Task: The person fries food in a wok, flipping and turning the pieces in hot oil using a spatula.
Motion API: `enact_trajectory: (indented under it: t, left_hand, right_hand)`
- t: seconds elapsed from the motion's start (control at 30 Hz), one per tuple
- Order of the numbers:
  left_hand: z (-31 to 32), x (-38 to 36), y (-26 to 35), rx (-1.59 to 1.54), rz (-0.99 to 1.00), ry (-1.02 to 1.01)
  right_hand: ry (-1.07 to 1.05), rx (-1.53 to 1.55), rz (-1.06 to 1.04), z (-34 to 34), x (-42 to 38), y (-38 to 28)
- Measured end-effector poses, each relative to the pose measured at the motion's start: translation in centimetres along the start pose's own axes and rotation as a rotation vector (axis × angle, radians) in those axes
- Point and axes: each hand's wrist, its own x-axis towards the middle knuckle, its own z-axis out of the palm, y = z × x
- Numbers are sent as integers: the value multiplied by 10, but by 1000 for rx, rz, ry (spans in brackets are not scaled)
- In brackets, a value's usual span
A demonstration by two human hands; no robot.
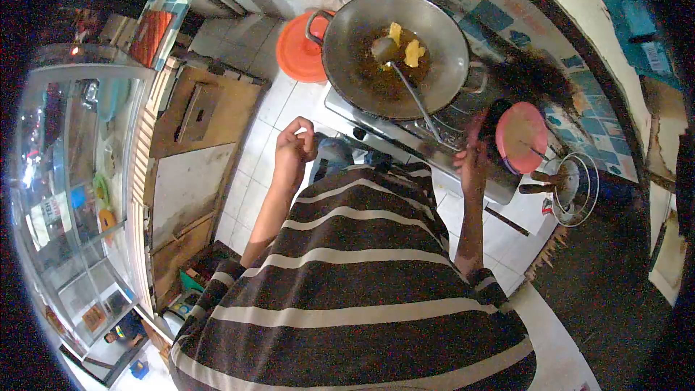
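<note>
A large metal wok [441, 29] sits on the stove, with brown oil and yellow fried pieces [414, 53] in it. The bowl of a long-handled metal ladle [414, 93] lies in the oil, near the pieces. Its handle slants over the wok's rim down to my right hand [471, 159], whose fingers are closed around the end. To the left of the stove front, my left hand [295, 142] hangs in the air with its fingers curled; nothing shows in it. Right of the wok is a pink bowl [521, 134] of pale batter with a utensil in it.
An orange basin [298, 51] stands left of the wok. Wire strainers [575, 188] lie at the right, beyond the pink bowl. The stove [499, 184] has a tiled wall behind it. A glass display case [79, 195] and a wooden cabinet [192, 188] are on the left.
</note>
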Motion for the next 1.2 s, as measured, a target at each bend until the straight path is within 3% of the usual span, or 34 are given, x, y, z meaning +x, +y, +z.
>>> enact_trajectory:
  t: [0.03,0.07,0.17,0.27,0.33,0.43,0.5,0.57,0.63,0.73,0.87,1.03,1.07,1.17,1.2]
  left_hand:
    - [2,0,0,-14,-6,7]
    - [3,1,-2,-26,9,-13]
    - [5,2,-7,-48,32,-56]
    - [6,2,-3,-40,26,-52]
    - [1,-1,-1,-36,50,-22]
    - [-7,-6,-6,-76,54,-11]
    - [-10,-10,-9,-56,49,15]
    - [-11,-12,-10,-60,51,18]
    - [-10,-13,-10,-87,61,-2]
    - [-10,-14,-3,-107,55,-13]
    - [-25,-5,7,-21,28,-35]
    - [-43,11,21,-39,37,-122]
    - [-45,16,22,-39,16,-133]
    - [-49,31,24,-35,32,-200]
    - [-50,36,24,-3,31,-214]
  right_hand:
    - [118,-135,-79,2,-1,-29]
    - [84,-130,-105,-5,17,-17]
    - [30,-519,-371,9,57,7]
    - [-57,-454,-107,40,72,-2]
    - [-174,-142,219,61,50,-60]
    - [-187,-202,217,63,61,-49]
    - [-186,-336,51,58,112,22]
    - [-227,-411,-12,58,120,27]
    - [-310,-425,31,63,89,-35]
    - [-241,-374,196,71,75,-48]
    - [-78,-480,-112,82,59,-31]
    - [238,-776,-311,99,-10,-88]
    - [230,-829,-233,100,-17,-95]
    - [248,-808,-409,86,-20,-71]
    - [313,-902,-574,83,-24,-62]
